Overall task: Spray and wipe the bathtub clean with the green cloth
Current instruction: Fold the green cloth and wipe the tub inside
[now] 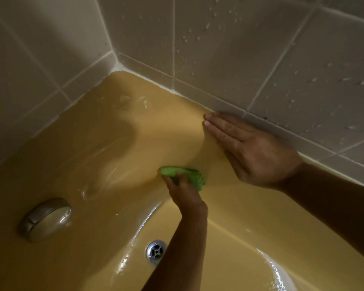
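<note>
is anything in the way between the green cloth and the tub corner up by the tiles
Nothing visible does. The left hand grips the green cloth against the bathtub wall, and only bare wet surface lies between it and the corner. The right hand rests flat on the rim, right of that path.

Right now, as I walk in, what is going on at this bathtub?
A person is wiping a yellow bathtub. The left hand grips a bunched green cloth and presses it against the tub's inner wall, below the rim. The right hand lies flat on the rim beside the tiled wall, fingers straight, perhaps for support. The tub looks wet and water drops sit on the tiles. The drain is lower down. No spray bottle is in view.
</note>
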### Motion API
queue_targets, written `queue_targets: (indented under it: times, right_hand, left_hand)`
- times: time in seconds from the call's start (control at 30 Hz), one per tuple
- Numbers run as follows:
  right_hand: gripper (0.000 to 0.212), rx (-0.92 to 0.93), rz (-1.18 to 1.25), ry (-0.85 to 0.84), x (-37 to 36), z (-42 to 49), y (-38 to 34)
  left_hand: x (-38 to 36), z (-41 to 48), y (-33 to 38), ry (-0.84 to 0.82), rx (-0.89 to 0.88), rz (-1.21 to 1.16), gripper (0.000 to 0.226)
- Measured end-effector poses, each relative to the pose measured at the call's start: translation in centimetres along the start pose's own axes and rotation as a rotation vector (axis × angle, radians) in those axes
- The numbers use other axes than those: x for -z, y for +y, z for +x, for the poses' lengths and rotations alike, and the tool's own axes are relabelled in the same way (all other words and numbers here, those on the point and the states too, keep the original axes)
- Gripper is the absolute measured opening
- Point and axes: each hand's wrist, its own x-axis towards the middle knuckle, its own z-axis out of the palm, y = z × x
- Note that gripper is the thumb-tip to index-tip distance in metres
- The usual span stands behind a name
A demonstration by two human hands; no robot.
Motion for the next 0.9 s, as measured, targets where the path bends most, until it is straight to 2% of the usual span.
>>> queue_targets:
  times: [0.1, 0.2, 0.3, 0.47, 0.63, 0.7, 0.8, 0.9]
  right_hand:
    - [0.067, -0.004, 0.021, -0.019, 0.1, 0.0, 0.0]
    - [0.071, -0.015, 0.03, -0.033, 0.2, 0.1, 0.0]
    - [0.069, -0.017, -0.002, -0.033, 0.2, 0.1, -0.2]
    - [0.063, -0.022, -0.023, -0.019, -0.1, 0.0, -0.3]
    - [0.067, 0.004, -0.047, -0.025, -0.3, -0.1, -0.1]
    - [0.066, 0.024, -0.071, 0.002, -0.3, -0.1, -0.1]
    - [0.064, 0.033, -0.076, 0.026, -0.6, 0.0, -0.1]
    - [0.064, 0.031, -0.048, 0.038, -0.5, -0.1, -0.1]
  left_hand:
    - [-1.7, -4.6, 4.6, -0.138, -0.158, -0.115, 0.052]
    - [-2.2, -7.0, 6.2, -0.261, -0.406, 0.022, 0.063]
    - [-0.9, -6.6, 4.6, -0.309, -0.444, 0.195, 0.071]
    - [0.5, -5.2, 1.7, -0.332, -0.271, 0.386, 0.071]
    - [2.0, -0.6, -4.3, -0.276, -0.265, 0.512, 0.077]
    - [2.8, 0.8, -6.4, -0.268, -0.17, 0.558, 0.079]
    - [3.4, 2.0, -7.6, -0.225, -0.075, 0.504, 0.08]
    - [1.9, 1.6, -7.2, -0.137, -0.048, 0.226, 0.081]
